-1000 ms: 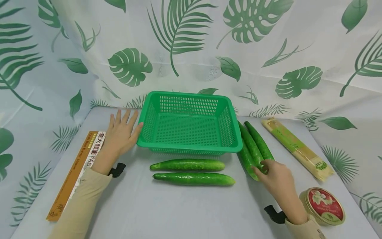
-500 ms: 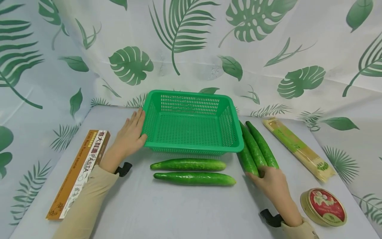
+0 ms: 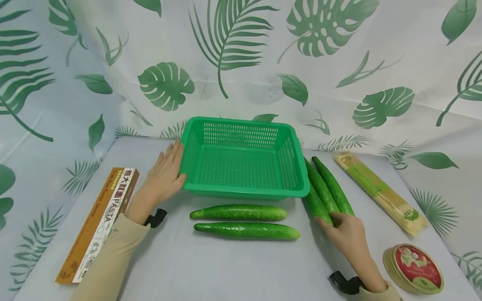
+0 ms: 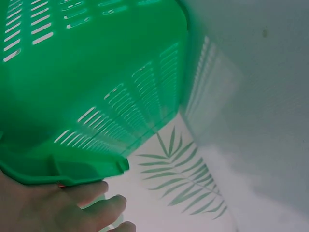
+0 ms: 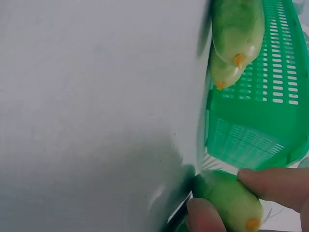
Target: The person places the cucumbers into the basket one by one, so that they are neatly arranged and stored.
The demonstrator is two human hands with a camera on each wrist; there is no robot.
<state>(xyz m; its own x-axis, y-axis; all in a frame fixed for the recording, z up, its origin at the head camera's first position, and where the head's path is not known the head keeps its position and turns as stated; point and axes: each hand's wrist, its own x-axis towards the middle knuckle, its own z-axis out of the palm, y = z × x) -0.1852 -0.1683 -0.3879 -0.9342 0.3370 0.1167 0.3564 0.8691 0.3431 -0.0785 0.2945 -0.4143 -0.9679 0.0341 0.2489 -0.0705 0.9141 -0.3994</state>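
In the head view, a green plastic basket stands at the middle of the table. Flat against its left side rests my left hand, fingers extended, and the left wrist view shows those fingers under the basket rim. My right hand pinches the near end of a cucumber, the leftmost of three lying right of the basket. Thumb and finger sit on either side of that cucumber's end in the right wrist view. Beside it lie a middle cucumber and a right cucumber.
Before the basket lie two more cucumbers, an upper one and a lower one. A pasta box is at left. At right are a yellow-green packet and a round red-lidded tin. A leaf-print curtain hangs behind.
My left hand has moved right, from spread beside the basket to resting on its side. My right hand has settled onto the near end of the leftmost cucumber and pinches it.
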